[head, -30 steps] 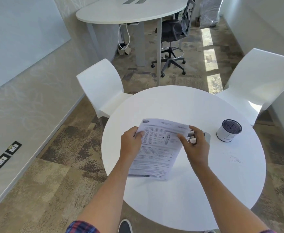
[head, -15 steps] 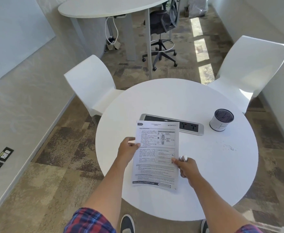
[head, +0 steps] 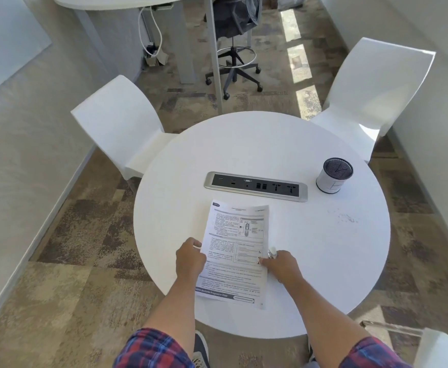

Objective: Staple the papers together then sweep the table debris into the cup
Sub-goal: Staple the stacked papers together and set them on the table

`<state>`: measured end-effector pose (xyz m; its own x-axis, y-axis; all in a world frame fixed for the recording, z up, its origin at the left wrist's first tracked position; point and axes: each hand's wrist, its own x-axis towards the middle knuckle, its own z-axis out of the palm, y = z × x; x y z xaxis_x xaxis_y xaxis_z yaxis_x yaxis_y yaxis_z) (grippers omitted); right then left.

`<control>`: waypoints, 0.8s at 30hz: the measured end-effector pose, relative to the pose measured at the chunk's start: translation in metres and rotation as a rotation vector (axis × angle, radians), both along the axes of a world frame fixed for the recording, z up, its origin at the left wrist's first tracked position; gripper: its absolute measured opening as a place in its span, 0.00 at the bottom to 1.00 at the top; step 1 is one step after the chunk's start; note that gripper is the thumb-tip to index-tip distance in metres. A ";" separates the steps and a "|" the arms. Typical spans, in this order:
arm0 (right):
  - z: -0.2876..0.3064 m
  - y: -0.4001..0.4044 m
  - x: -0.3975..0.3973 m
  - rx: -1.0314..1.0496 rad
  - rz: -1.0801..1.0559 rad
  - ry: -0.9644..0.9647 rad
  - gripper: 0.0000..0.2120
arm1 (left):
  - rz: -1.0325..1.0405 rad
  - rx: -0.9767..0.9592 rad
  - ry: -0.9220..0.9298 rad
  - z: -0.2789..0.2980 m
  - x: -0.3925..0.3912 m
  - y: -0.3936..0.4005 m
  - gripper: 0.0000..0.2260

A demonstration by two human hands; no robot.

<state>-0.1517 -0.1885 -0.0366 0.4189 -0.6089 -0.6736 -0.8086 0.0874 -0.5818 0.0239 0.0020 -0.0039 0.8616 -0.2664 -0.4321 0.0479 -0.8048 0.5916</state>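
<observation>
The printed papers [head: 237, 251] lie flat on the round white table [head: 323, 274], near its front edge. My left hand [head: 190, 261] grips their left edge. My right hand [head: 281, 265] rests on their right edge and is closed around a small white stapler [head: 271, 253], of which only the tip shows. A white cup [head: 333, 176] with a dark inside stands at the right of the table, far from both hands. Faint specks of debris [head: 347, 217] lie on the tabletop below the cup.
A grey power and socket strip [head: 256, 186] is set into the table just beyond the papers. White chairs stand at the far left [head: 122, 123] and far right [head: 376, 86]. A black stool [head: 233, 49] and a second table stand farther back.
The papers came down from a tilted hold in the air to lie flat on the table nearer me. Both hands moved toward me with them, uncovering the socket strip.
</observation>
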 end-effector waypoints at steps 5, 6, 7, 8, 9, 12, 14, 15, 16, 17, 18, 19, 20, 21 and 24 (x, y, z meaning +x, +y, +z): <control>0.000 0.002 -0.001 -0.107 0.089 0.058 0.19 | 0.002 0.055 0.018 -0.002 0.004 0.005 0.14; 0.001 0.002 -0.002 -0.130 0.071 0.059 0.22 | -0.010 0.078 0.015 -0.001 0.003 0.005 0.14; 0.004 0.002 -0.004 -0.147 0.036 0.049 0.25 | -0.027 0.108 -0.007 0.000 0.001 0.004 0.15; 0.006 0.002 -0.005 -0.151 -0.017 0.022 0.28 | -0.045 0.137 -0.049 0.001 -0.002 0.002 0.15; 0.008 0.002 -0.007 -0.140 -0.081 -0.021 0.31 | -0.062 0.157 -0.100 0.002 -0.005 0.000 0.15; 0.008 -0.002 -0.009 -0.123 -0.218 -0.140 0.28 | -0.122 0.098 -0.218 0.006 -0.019 -0.017 0.12; 0.006 -0.006 -0.008 -0.111 -0.292 -0.196 0.19 | -0.186 -0.007 -0.213 0.006 -0.033 -0.035 0.08; 0.005 -0.008 -0.008 -0.100 -0.330 -0.219 0.17 | -0.222 -0.055 -0.181 0.006 -0.041 -0.044 0.06; 0.006 -0.009 -0.007 -0.091 -0.358 -0.236 0.15 | -0.264 -0.089 -0.132 0.005 -0.050 -0.054 0.06; 0.006 -0.011 -0.006 -0.081 -0.371 -0.244 0.14 | -0.316 -0.110 -0.076 0.005 -0.059 -0.064 0.08; 0.007 -0.012 -0.006 -0.073 -0.370 -0.243 0.13 | -0.374 -0.122 -0.017 0.005 -0.067 -0.074 0.11; 0.008 -0.014 -0.005 -0.068 -0.366 -0.240 0.12 | -0.433 -0.131 0.037 0.005 -0.076 -0.084 0.14; 0.009 -0.015 -0.005 -0.069 -0.360 -0.243 0.12 | -0.484 -0.139 0.085 0.004 -0.084 -0.093 0.16; 0.010 -0.015 -0.006 -0.073 -0.356 -0.248 0.11 | -0.523 -0.148 0.128 0.003 -0.092 -0.101 0.17; 0.008 -0.017 -0.011 -0.098 -0.352 -0.200 0.09 | -0.575 -0.176 0.228 0.002 -0.108 -0.116 0.16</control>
